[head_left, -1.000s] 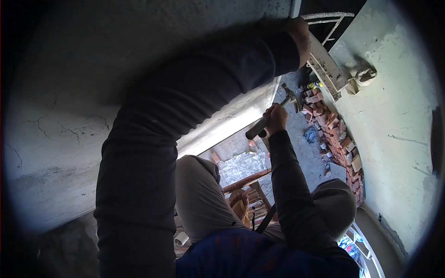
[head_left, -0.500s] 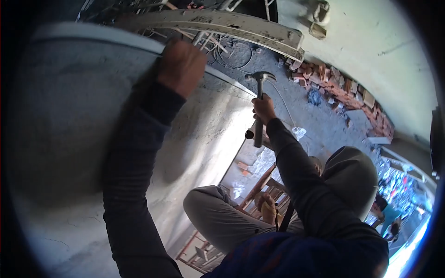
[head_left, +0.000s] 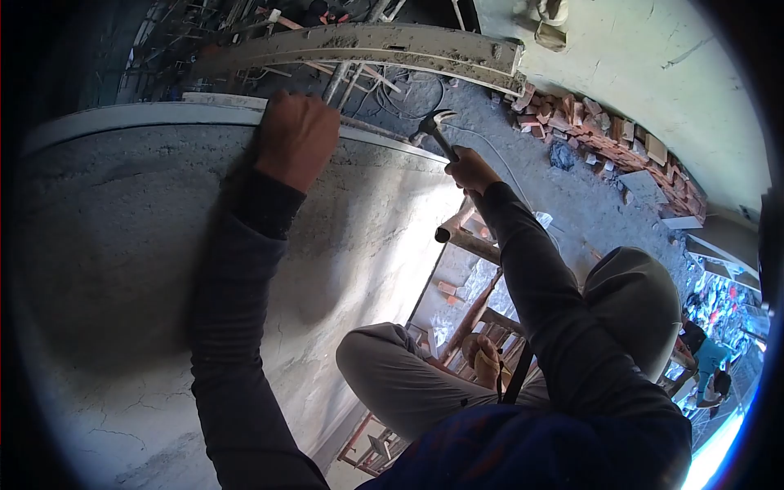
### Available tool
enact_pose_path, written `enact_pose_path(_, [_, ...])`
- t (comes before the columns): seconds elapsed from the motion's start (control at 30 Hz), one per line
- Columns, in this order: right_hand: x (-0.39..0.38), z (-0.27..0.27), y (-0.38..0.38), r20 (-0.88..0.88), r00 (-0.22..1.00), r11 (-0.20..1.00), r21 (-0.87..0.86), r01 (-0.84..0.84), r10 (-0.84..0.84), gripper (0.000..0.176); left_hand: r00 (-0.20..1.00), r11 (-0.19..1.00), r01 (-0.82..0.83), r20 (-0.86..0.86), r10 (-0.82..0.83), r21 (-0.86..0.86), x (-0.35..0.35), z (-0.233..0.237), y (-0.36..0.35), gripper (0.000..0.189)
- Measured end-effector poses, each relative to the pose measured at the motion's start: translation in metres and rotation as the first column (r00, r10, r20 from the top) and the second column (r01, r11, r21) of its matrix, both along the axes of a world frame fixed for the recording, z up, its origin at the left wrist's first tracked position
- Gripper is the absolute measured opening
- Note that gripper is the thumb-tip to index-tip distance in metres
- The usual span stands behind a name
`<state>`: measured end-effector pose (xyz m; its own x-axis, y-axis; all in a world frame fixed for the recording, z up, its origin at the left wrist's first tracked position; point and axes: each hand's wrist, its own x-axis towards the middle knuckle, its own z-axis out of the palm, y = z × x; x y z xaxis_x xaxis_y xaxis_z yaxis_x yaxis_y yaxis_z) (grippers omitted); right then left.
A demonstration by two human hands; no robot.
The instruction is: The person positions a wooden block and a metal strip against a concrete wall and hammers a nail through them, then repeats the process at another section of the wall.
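My right hand [head_left: 472, 169] is wrapped round the handle of a claw hammer [head_left: 446, 144]. The hammer head overlaps the far edge of a long pale strip [head_left: 384, 144] in this view, its claw pointing away to the right. The strip runs along the top of a rough grey plastered wall [head_left: 359, 212]. On the same strip, further left, my left hand [head_left: 298, 139] is closed, knuckles up, with its fingertips hidden; I cannot tell what is in it. Just behind that hand lies a thin pale board [head_left: 222, 100].
A mortar-spattered beam [head_left: 392, 45] crosses beyond the wall. Broken bricks [head_left: 604, 135] are heaped along the right-hand wall. Below my right arm are a rusty pipe [head_left: 469, 242] and wooden slats under my bent legs. A person in teal [head_left: 712, 359] is low at the far right.
My right hand has tilted the hammer so that its head has swung left towards the strip. The left hand stays closed at the strip. The whole view has shifted slightly.
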<state>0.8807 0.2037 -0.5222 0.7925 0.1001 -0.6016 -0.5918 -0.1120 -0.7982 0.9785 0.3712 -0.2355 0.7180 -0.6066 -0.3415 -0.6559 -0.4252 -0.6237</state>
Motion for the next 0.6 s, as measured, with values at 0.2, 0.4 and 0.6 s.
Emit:
enact_pose_path(0.2, [0.0025,0.0062,-0.0001,-0.008,1.000,1.000,0.015,0.006,-0.006,0.022,1.000,1.000,0.013,0.014,-0.014,0.012,-0.0015,0.0010,-0.0002,0.025])
enact_pose_path(0.4, [0.0002,0.0060,-0.0029,-0.020,1.000,0.999,0.043,0.025,-0.024,0.023,0.999,0.998,0.032,0.003,-0.032,0.045,-0.0022,0.0038,-0.0029,0.026])
enact_pose_path(0.6, [-0.0022,0.0023,0.0061,-0.090,0.974,0.969,0.117,0.217,-0.207,0.019,0.999,0.999,-0.005,-0.038,0.007,0.051,-0.0056,0.0077,-0.0075,0.028])
